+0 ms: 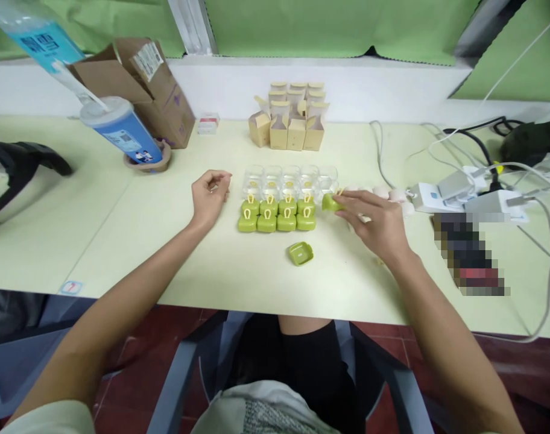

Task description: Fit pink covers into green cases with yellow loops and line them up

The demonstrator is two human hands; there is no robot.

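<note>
My right hand (378,220) pinches a small green case piece (331,202) with a yellow loop, just past the right end of the rows. My left hand (208,196) rests on the table at the left, its fingers loosely curled and nothing visible in them. Between the hands stand two rows of green cases (277,216), each topped with a yellow loop. Behind them are several clear plastic cases (290,178), some with yellow pieces inside. A single green open shell (301,254) lies nearer the table's front edge. Pale pink pieces (397,195) are partly hidden behind my right hand.
Small open cardboard boxes (296,129) stand at the back. On the left are a blue tub (130,135), a larger carton (166,96) and a tilted bottle (44,42). Chargers (496,205), cables and a pixelated object (467,256) occupy the right side.
</note>
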